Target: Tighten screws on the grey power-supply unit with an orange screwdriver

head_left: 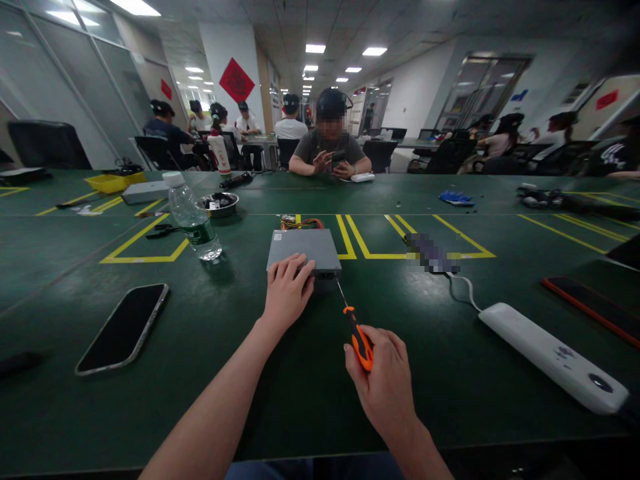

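Observation:
A grey metal computer power supply (pixel 305 245) lies on the green table, its bundle of coloured cables (pixel 303 223) behind it. My left hand (pixel 289 290) grips its near edge, fingers over the top and thumb against the front face. In my right hand (pixel 385 373) is an orange-and-black screwdriver (pixel 361 343), held by its handle. The thin shaft points up and away, with its tip at the front right corner of the power supply. Whether the tip sits on a screw I cannot tell.
A water bottle (pixel 193 223) and a phone (pixel 123 327) are on the left. To the right lie a white power bank (pixel 550 353) with a cable and a red-edged phone (pixel 590 310). A metal bowl (pixel 220 207) stands farther back. Across the table sits a person (pixel 330 143).

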{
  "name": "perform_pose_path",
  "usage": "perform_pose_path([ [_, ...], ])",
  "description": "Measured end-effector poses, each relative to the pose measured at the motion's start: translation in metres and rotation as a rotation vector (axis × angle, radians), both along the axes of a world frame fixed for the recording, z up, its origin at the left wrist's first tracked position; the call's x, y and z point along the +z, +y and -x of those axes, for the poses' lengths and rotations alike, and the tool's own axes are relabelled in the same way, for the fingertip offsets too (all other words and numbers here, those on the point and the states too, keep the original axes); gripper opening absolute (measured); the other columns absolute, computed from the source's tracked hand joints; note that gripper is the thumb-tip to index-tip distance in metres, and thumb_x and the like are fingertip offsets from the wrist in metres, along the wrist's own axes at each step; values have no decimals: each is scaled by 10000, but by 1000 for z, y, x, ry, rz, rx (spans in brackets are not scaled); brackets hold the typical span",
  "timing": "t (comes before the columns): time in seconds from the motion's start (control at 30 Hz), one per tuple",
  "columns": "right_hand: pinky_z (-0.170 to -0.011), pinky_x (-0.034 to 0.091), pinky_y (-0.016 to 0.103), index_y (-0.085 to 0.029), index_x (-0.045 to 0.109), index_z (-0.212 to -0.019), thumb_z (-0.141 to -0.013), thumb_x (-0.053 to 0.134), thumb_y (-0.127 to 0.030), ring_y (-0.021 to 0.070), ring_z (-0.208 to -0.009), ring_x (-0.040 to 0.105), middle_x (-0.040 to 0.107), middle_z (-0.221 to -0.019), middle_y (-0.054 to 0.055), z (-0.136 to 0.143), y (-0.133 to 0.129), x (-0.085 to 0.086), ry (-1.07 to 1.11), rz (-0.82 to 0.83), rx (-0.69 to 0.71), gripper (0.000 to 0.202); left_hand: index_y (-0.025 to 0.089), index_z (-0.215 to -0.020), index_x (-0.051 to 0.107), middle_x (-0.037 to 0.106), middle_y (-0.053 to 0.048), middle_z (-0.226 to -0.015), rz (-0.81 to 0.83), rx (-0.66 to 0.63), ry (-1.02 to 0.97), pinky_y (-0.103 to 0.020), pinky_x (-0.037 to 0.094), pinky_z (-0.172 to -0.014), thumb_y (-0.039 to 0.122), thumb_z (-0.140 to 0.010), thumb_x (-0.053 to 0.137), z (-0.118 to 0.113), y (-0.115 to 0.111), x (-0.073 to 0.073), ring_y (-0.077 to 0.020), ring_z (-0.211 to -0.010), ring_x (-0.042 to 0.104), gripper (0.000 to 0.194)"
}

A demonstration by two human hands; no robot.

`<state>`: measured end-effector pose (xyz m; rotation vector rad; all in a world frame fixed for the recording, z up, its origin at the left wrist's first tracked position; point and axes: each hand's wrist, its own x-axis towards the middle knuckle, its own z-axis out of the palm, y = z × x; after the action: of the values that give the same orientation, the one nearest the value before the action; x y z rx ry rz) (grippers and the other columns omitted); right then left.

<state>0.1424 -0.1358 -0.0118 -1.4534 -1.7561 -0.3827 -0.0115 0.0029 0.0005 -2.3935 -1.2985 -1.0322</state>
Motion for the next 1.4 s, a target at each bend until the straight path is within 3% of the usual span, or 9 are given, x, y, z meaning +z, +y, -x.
perform_pose_path([
  [0.13,-746,472,409,-152,460,-1085,-907,423,-255,223,-820,577,596,-879,88,-3,1,1,-16,-22,27,209,247,-1145,529,561,-63,-1209,11,8,-7,-406,311,-954,255,-861,468,0,-1,1,-229,-1186,441,290],
  [0.27,-682,491,354,-157,470,-1073,-882,474,-239,207,-787,587,599,-875,82,-10,1,14,-25,-94,58,209,244,-1139,527,556,-64,-1212,16,11,-7,-405,314,-952,263,-868,457,0,0,1,-229,-1186,440,281],
  [0.47,-630,481,315,-173,488,-992,-835,510,-186,156,-633,581,612,-743,29,-22,12,45,-183,-156,284,158,231,-1149,519,547,-72,-1221,9,13,13,-403,305,-961,265,-870,455,0,0,1,-226,-1188,435,288],
  [0.6,-544,452,285,-153,492,-942,-817,532,-183,140,-562,556,601,-665,21,-29,32,56,-355,-205,449,134,227,-1165,512,539,-81,-1233,-7,17,35,-409,291,-977,259,-874,446,0,-1,0,-229,-1191,429,300],
  [0.8,-462,402,252,-133,509,-941,-804,533,-176,119,-496,528,608,-625,13,-38,57,47,-437,-323,613,146,223,-1204,490,515,-72,-1271,-3,36,89,-403,284,-993,258,-867,452,2,-2,-1,-227,-1202,414,341],
  [0.97,-458,404,261,-121,527,-923,-800,515,-150,128,-507,543,614,-623,30,-44,56,36,-366,-329,592,127,236,-1214,487,514,-57,-1283,-6,34,112,-389,293,-980,263,-874,445,2,-1,-1,-216,-1196,421,344],
  [1.4,-505,402,284,-99,543,-937,-796,586,-130,139,-549,558,631,-668,51,-44,53,35,-358,-284,512,150,225,-1215,484,516,-65,-1284,9,59,117,-399,296,-956,286,-871,459,0,-3,2,-222,-1184,430,350],
])
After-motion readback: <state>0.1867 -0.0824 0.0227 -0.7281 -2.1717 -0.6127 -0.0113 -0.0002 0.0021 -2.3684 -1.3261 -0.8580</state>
